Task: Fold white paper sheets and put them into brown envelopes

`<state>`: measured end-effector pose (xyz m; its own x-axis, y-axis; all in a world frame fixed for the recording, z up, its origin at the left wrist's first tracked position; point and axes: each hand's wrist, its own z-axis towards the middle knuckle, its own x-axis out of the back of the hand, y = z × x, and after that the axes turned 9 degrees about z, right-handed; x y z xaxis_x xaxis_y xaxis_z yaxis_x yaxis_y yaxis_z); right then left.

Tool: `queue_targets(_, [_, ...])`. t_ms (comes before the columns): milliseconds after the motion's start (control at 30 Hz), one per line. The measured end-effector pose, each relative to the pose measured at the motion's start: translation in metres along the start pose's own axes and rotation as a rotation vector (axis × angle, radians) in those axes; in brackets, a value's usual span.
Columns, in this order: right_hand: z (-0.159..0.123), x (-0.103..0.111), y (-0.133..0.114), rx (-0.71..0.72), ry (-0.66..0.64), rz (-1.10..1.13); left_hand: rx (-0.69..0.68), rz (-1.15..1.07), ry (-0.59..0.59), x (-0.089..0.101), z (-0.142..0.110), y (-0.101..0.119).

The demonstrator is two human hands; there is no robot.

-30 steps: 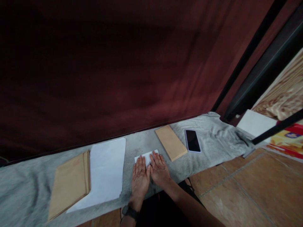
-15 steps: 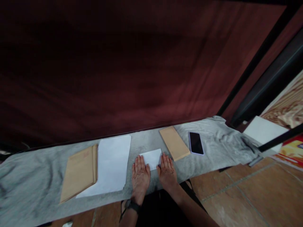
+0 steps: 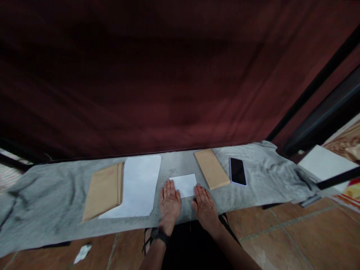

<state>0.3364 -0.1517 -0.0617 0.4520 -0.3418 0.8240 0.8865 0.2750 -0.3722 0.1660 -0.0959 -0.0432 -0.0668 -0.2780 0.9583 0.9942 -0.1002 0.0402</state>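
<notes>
A small white piece of paper (image 3: 185, 185), apparently folded, lies flat on the grey cloth between my hands. My left hand (image 3: 170, 202), palm down with fingers stretched out, rests at its left edge. On the other side, my right hand (image 3: 205, 205) lies flat with fingers extended, its fingertips at the paper's lower right corner. Neither hand grips anything. To the left is a stack of white paper sheets (image 3: 139, 187), partly covered by several brown envelopes (image 3: 104, 189). A narrow brown envelope stack (image 3: 212, 168) lies beyond my right hand.
A phone (image 3: 237, 171) with a pale purple edge lies right of the narrow envelopes. Grey cloth (image 3: 264, 176) covers the long surface. Behind it rises a dark red panel (image 3: 168, 93). A white scrap (image 3: 82, 253) lies on the tiled floor (image 3: 275, 236).
The view has shifted slightly, so more shows at the left. My right hand has drawn a little away from the paper's right side. The paper still lies flat.
</notes>
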Motion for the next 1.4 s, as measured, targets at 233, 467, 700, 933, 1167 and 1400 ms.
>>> queue_targets(233, [0.000,-0.002,0.001,0.002,-0.015,-0.097,-0.127,-0.141,0.013,0.012,0.005,0.030])
queue_targets(467, [-0.003,-0.005,0.006,0.078,-0.047,-0.142,-0.372,-0.255,-0.196,0.009,0.013,0.075])
queue_targets(700, [0.000,0.001,0.003,0.044,-0.032,-0.109,-0.185,-0.133,-0.138,-0.002,0.013,0.027])
queue_targets(933, [0.002,0.001,0.006,0.003,-0.045,-0.046,-0.100,-0.035,-0.050,-0.006,0.008,-0.007])
queue_targets(1167, [0.053,-0.007,-0.014,0.017,-0.142,0.078,-0.118,-0.011,-0.039,-0.006,0.008,-0.006])
queue_targets(1400, [0.066,-0.025,0.000,0.002,-0.189,0.036,-0.121,-0.012,0.009,-0.012,0.008,-0.009])
